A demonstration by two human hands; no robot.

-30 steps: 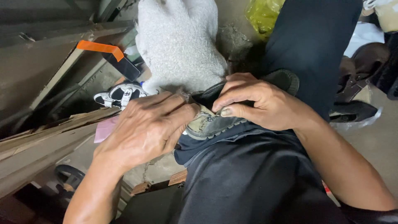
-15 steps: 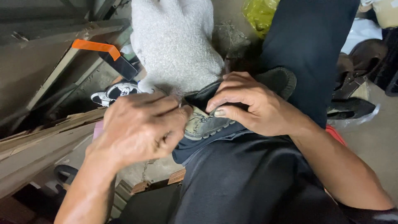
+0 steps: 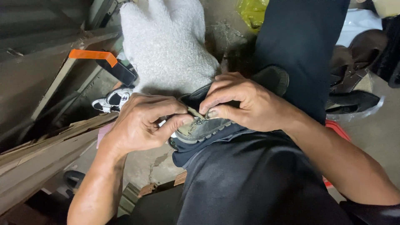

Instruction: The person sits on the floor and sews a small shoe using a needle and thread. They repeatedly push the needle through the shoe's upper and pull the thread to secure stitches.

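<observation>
Shoe (image 3: pixel 204 127), grey and worn, rests on the person's dark-trousered lap (image 3: pixel 258 175), pinched tight by left hand (image 3: pixel 141 123) and right hand (image 3: pixel 246 104). At 12 o'clock a white knit cloth (image 3: pixel 166 46) crowds it; an orange-handled tool (image 3: pixel 100 58) lies at 10, a black-and-white sneaker (image 3: pixel 110 101) at 9.

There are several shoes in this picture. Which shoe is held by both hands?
The grey shoe on the lap: the left hand and right hand pinch it. The black-and-white shoe lies on the floor at left, and the dark shoes at right, all untouched.

My lap (image 3: pixel 258 179) carries the grey shoe (image 3: pixel 202 129) — beside it, the concrete floor (image 3: pixel 141 164) holds a white sack (image 3: pixel 166 46).
</observation>
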